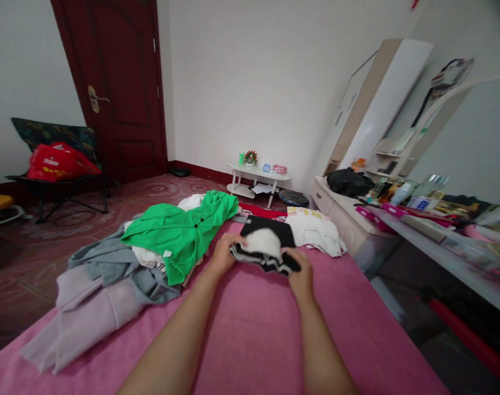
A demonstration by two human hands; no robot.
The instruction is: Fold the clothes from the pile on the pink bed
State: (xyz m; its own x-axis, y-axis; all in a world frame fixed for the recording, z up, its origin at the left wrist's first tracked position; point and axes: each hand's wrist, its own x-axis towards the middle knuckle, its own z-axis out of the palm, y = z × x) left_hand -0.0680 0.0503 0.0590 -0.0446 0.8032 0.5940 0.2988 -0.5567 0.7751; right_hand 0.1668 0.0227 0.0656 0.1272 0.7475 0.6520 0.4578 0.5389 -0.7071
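Note:
A folded black-and-white garment [264, 247] is held in front of me, its layered edges facing my side. My left hand [227, 251] grips its left end, fingers closed on the cloth. At the right end my right hand [299, 271] is closed on it too. Just behind lies a flat black folded garment [270, 225] on the pink bedcover [250, 340]. To its right rests a white folded garment with a yellow print [316, 230]. Left of my hands is a loose heap with a green buttoned shirt [171, 225] on top.
Grey and pale lilac clothes [97, 302] spread under the green shirt at the bed's left edge. A cluttered dressing table [398, 219] stands along the right. Beyond the bed are a small white table [258, 173] and a folding chair with a red bag [61, 162].

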